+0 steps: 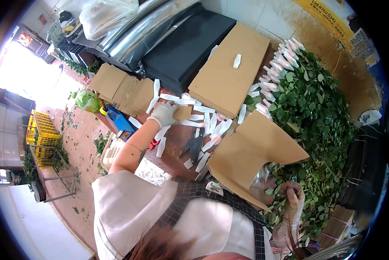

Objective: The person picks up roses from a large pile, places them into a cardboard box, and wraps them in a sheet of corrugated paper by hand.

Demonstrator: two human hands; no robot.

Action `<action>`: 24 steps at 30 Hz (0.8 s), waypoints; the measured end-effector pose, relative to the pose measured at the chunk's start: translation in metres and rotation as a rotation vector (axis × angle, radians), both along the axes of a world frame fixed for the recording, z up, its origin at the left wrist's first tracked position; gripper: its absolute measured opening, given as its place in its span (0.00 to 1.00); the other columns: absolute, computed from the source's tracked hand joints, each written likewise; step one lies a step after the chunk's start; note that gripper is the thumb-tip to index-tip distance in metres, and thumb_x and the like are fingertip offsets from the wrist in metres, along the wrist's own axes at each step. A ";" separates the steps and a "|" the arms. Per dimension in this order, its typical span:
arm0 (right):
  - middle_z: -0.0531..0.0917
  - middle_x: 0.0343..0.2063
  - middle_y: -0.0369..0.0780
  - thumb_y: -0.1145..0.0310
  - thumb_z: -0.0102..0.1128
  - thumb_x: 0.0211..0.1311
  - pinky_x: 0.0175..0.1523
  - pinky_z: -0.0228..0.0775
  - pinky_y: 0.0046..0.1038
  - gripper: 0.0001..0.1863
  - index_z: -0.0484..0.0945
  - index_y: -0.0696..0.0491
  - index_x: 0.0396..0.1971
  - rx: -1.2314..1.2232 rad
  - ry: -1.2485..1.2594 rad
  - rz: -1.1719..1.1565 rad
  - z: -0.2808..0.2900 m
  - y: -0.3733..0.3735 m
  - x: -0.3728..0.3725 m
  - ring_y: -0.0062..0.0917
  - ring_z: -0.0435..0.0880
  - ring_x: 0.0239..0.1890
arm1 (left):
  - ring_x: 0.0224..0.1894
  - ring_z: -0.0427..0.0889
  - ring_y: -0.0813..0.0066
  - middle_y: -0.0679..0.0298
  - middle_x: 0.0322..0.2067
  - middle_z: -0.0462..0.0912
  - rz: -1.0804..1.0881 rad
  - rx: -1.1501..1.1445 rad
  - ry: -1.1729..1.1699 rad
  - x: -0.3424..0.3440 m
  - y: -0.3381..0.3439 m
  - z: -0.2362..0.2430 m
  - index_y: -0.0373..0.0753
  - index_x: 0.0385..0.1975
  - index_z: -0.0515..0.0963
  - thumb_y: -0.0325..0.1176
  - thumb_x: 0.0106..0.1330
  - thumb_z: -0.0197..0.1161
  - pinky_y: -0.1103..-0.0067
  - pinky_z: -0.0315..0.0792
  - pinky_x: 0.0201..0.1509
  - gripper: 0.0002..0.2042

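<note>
Reaches with the left hand, in a pale glove, over the middle of the table, with fingers bent over the left edge of a small brown cardboard piece. Cannot tell that grip as clamped on the piece or merely touching it. Has the right hand toward the near right corner of the table, fingers curled, above green leaves and just beside the cut-out edge of a bent, ribbed cardboard sheet, near some clear plastic. Cannot tell that grip as together or apart, nor as holding anything.

Shows many white strips scattered about the cardboard piece, with a black forked item among them and a red-handled tool near the left edge. Includes a pile of cardboard pieces at the far left corner, then black slabs and a stack of flat cardboard along the far edge. Continues at the right edge with pale pink flowers, heads wrapped in white and pointing leftward and away. Has a cream basket beside the left edge, and yellow crates well apart on the leaf-strewn floor.
</note>
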State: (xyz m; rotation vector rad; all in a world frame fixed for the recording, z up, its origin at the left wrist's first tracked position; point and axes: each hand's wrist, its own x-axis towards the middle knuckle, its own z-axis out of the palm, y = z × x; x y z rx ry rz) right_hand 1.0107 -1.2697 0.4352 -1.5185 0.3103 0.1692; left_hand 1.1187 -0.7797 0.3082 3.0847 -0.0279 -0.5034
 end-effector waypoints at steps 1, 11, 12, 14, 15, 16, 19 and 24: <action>0.78 0.28 0.38 0.66 0.62 0.52 0.37 0.67 0.21 0.15 0.74 0.60 0.35 0.001 -0.010 0.006 0.013 0.002 0.002 0.21 0.74 0.27 | 0.52 0.72 0.55 0.55 0.51 0.72 0.006 0.001 -0.010 0.001 0.013 0.001 0.47 0.54 0.69 0.50 0.44 0.66 0.62 0.64 0.55 0.34; 0.79 0.38 0.39 0.62 0.63 0.53 0.43 0.72 0.21 0.27 0.70 0.62 0.49 -0.264 -0.218 0.485 0.069 0.101 0.082 0.23 0.79 0.37 | 0.29 0.76 0.84 0.65 0.30 0.81 -0.219 -1.698 -0.064 -0.020 -0.176 0.165 0.32 0.35 0.76 0.34 0.63 0.56 0.84 0.71 0.34 0.11; 0.79 0.38 0.39 0.62 0.63 0.53 0.43 0.72 0.21 0.27 0.70 0.62 0.49 -0.276 -0.204 0.458 0.069 0.092 0.079 0.23 0.79 0.37 | 0.29 0.75 0.84 0.65 0.27 0.80 -0.221 -1.869 -0.141 -0.029 -0.186 0.161 0.32 0.34 0.76 0.35 0.62 0.58 0.85 0.70 0.34 0.11; 0.80 0.33 0.38 0.62 0.63 0.52 0.39 0.73 0.22 0.26 0.71 0.62 0.48 -0.006 -0.163 0.527 0.069 0.074 0.078 0.21 0.79 0.34 | 0.27 0.76 0.81 0.64 0.26 0.80 -0.129 -1.902 -0.137 -0.030 -0.177 0.121 0.34 0.33 0.76 0.35 0.61 0.59 0.84 0.70 0.34 0.10; 0.80 0.31 0.37 0.62 0.64 0.51 0.34 0.70 0.19 0.25 0.72 0.62 0.46 0.047 0.022 0.650 0.057 0.058 0.077 0.19 0.78 0.30 | 0.26 0.77 0.78 0.63 0.25 0.79 -0.040 -1.916 -0.165 -0.028 -0.168 0.095 0.35 0.32 0.76 0.36 0.60 0.59 0.83 0.70 0.34 0.10; 0.80 0.29 0.36 0.61 0.65 0.50 0.29 0.68 0.17 0.24 0.73 0.61 0.44 0.074 0.208 0.772 0.046 0.043 0.076 0.16 0.76 0.26 | 0.29 0.77 0.74 0.63 0.26 0.78 -0.248 -1.624 -0.297 -0.027 -0.164 0.067 0.37 0.30 0.77 0.37 0.59 0.58 0.80 0.70 0.36 0.09; 0.79 0.27 0.34 0.58 0.67 0.49 0.22 0.59 0.13 0.25 0.74 0.61 0.41 0.093 0.589 0.594 -0.027 0.061 0.056 0.13 0.73 0.20 | 0.40 0.75 0.64 0.65 0.32 0.78 -0.649 -0.592 -0.370 -0.041 -0.166 -0.003 0.43 0.25 0.78 0.42 0.55 0.57 0.69 0.69 0.42 0.10; 0.80 0.23 0.36 0.48 0.64 0.49 0.25 0.68 0.19 0.25 0.79 0.58 0.32 -0.336 0.546 0.531 -0.135 0.095 0.058 0.19 0.77 0.19 | 0.45 0.72 0.65 0.69 0.32 0.77 -0.578 -0.349 -0.051 -0.057 -0.159 -0.034 0.47 0.25 0.79 0.42 0.50 0.58 0.69 0.66 0.47 0.08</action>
